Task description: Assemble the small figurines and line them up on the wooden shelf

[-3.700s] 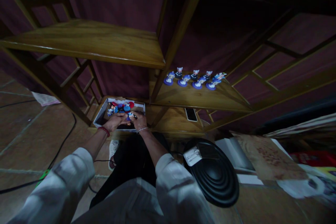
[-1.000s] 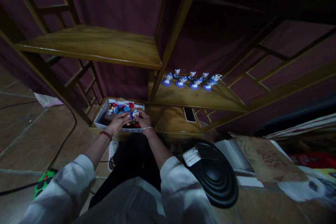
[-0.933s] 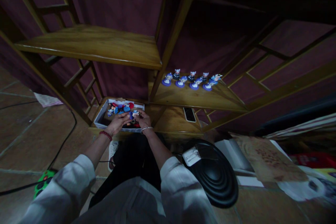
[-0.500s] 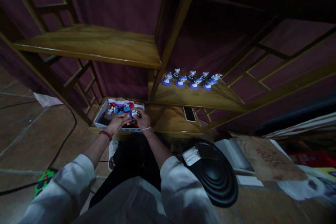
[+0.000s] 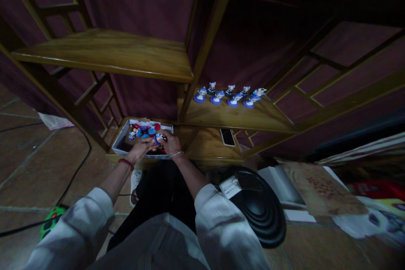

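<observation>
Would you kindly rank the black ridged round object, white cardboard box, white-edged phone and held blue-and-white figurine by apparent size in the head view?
1. Black ridged round object
2. White cardboard box
3. White-edged phone and figurine: unsure; left hand and right hand partly cover the latter.

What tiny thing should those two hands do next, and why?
Perhaps the right grip should lift the small figurine clear of the box while the left grip lets go. Both seem to hold it at the box, and purple-based figurines stand in a row on the shelf, with bare wood in front.
</observation>
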A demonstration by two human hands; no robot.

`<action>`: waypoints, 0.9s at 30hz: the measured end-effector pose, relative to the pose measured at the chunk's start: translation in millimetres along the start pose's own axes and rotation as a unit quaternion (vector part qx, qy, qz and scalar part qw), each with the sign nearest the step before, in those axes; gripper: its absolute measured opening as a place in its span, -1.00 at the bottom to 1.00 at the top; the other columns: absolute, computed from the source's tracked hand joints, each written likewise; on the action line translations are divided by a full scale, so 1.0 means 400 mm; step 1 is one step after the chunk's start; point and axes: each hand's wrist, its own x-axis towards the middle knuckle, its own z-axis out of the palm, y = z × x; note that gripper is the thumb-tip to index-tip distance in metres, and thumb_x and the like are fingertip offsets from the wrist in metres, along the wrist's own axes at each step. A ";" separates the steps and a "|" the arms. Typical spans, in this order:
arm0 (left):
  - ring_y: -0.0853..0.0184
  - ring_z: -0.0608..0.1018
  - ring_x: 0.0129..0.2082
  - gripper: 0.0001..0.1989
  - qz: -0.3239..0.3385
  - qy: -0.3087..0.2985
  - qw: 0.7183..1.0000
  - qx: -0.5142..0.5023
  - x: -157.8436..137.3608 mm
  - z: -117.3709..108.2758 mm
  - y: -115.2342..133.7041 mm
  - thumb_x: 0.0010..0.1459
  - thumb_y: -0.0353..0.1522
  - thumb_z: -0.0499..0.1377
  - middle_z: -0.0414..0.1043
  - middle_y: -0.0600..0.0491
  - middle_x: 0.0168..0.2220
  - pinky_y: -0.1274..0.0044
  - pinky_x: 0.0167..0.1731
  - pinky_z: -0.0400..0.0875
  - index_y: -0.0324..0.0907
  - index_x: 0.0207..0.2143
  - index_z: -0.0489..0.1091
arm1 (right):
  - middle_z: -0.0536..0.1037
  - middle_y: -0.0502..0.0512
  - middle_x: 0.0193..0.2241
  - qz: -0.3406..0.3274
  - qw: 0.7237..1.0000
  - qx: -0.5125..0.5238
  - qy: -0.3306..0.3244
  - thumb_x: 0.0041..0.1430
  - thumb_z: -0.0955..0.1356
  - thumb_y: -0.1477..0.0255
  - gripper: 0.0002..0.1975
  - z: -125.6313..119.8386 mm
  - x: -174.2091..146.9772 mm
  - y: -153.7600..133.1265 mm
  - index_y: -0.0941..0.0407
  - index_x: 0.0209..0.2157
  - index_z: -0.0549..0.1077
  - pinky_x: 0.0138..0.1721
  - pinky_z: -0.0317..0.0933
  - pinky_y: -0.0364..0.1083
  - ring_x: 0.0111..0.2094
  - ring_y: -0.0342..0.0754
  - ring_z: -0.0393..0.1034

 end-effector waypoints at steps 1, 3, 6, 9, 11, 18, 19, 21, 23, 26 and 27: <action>0.36 0.50 -0.35 -0.89 -0.001 0.002 1.000 0.002 0.000 0.000 -0.001 -0.18 -0.43 0.29 0.47 0.05 -0.48 0.35 -0.07 0.35 -0.30 -0.55 0.43 | 0.47 -0.04 -0.20 0.001 1.000 -0.009 -0.007 0.02 0.33 0.47 -0.78 -0.001 0.001 0.000 0.02 -0.22 0.40 -0.11 0.18 -0.19 -0.18 -0.15 0.35; 0.35 0.50 -0.34 -0.90 -0.002 0.004 1.000 0.008 0.001 0.000 -0.002 -0.18 -0.44 0.29 0.47 0.04 -0.47 0.34 -0.07 0.34 -0.30 -0.55 0.43 | 0.47 -0.02 -0.19 0.008 0.999 -0.032 -0.020 0.03 0.33 0.46 -0.75 -0.002 0.002 -0.001 0.02 -0.19 0.40 -0.10 0.18 -0.18 -0.16 -0.14 0.35; 0.33 0.50 -0.31 -0.91 0.000 0.002 1.000 0.018 0.000 -0.001 -0.003 -0.15 -0.43 0.27 0.48 0.03 -0.45 0.32 -0.06 0.33 -0.29 -0.54 0.43 | 0.47 0.00 -0.19 0.020 0.997 -0.067 -0.036 0.04 0.33 0.45 -0.71 -0.002 0.003 -0.004 0.01 -0.14 0.39 -0.09 0.16 -0.17 -0.15 -0.12 0.34; 0.31 0.50 -0.30 -0.92 0.001 0.002 1.000 0.021 -0.002 -0.003 -0.004 -0.15 -0.44 0.26 0.48 0.03 -0.46 0.32 -0.08 0.34 -0.29 -0.54 0.42 | 0.46 0.03 -0.17 0.021 0.995 -0.089 -0.050 0.05 0.32 0.43 -0.70 -0.003 0.004 -0.008 0.01 -0.12 0.39 -0.08 0.15 -0.17 -0.15 -0.11 0.34; 0.31 0.50 -0.30 -0.91 0.006 0.002 1.000 0.017 -0.002 -0.003 -0.005 -0.15 -0.44 0.26 0.48 0.02 -0.45 0.33 -0.09 0.35 -0.29 -0.53 0.42 | 0.46 0.04 -0.16 0.017 0.993 -0.098 -0.057 0.06 0.31 0.42 -0.69 -0.005 0.004 -0.013 0.01 -0.10 0.38 -0.08 0.15 -0.17 -0.14 -0.11 0.34; 0.32 0.50 -0.30 -0.89 0.011 0.023 1.000 0.011 -0.001 0.005 -0.005 -0.18 -0.47 0.25 0.47 -0.01 -0.42 0.37 -0.16 0.39 -0.32 -0.50 0.43 | 0.45 0.02 -0.14 0.067 0.989 -0.119 -0.053 0.06 0.30 0.40 -0.67 0.001 0.005 -0.029 -0.03 -0.08 0.38 -0.11 0.16 -0.18 -0.13 -0.09 0.33; 0.32 0.49 -0.30 -0.90 0.012 0.025 1.000 0.013 -0.001 0.005 -0.006 -0.18 -0.47 0.25 0.47 -0.01 -0.42 0.37 -0.16 0.39 -0.31 -0.50 0.43 | 0.46 0.02 -0.15 0.077 0.988 -0.120 -0.052 0.05 0.30 0.39 -0.67 0.003 0.006 -0.031 -0.03 -0.09 0.39 -0.12 0.16 -0.17 -0.14 -0.09 0.34; 0.33 0.49 -0.31 -0.94 0.018 0.027 0.999 0.017 0.001 0.004 -0.008 -0.16 -0.47 0.23 0.47 0.00 -0.42 0.39 -0.17 0.39 -0.30 -0.52 0.43 | 0.48 0.02 -0.17 0.096 0.986 -0.125 -0.051 0.05 0.30 0.37 -0.68 0.006 0.008 -0.035 -0.03 -0.10 0.40 -0.14 0.17 -0.17 -0.17 -0.08 0.36; 0.34 0.49 -0.31 -0.98 0.023 0.029 0.999 0.022 0.004 0.001 -0.014 -0.12 -0.48 0.21 0.46 0.02 -0.43 0.42 -0.18 0.39 -0.27 -0.53 0.42 | 0.50 0.03 -0.20 0.113 0.984 -0.129 -0.051 0.04 0.30 0.36 -0.69 0.010 0.012 -0.041 -0.03 -0.12 0.42 -0.18 0.19 -0.17 -0.20 -0.07 0.38; 0.36 0.49 -0.33 -0.98 0.022 0.037 0.999 0.028 0.012 -0.005 -0.023 -0.12 -0.49 0.20 0.45 0.05 -0.46 0.48 -0.22 0.40 -0.25 -0.56 0.41 | 0.53 0.05 -0.25 0.133 0.981 -0.134 -0.045 0.03 0.29 0.34 -0.72 0.015 0.016 -0.050 0.00 -0.18 0.46 -0.22 0.20 -0.17 -0.24 -0.06 0.39; 0.37 0.49 -0.34 -0.98 0.023 0.039 0.999 0.029 0.014 -0.006 -0.026 -0.12 -0.48 0.21 0.45 0.05 -0.47 0.50 -0.24 0.41 -0.25 -0.56 0.40 | 0.53 0.05 -0.27 0.139 0.980 -0.134 -0.041 0.02 0.29 0.33 -0.73 0.017 0.016 -0.053 0.01 -0.20 0.47 -0.24 0.20 -0.17 -0.25 -0.06 0.40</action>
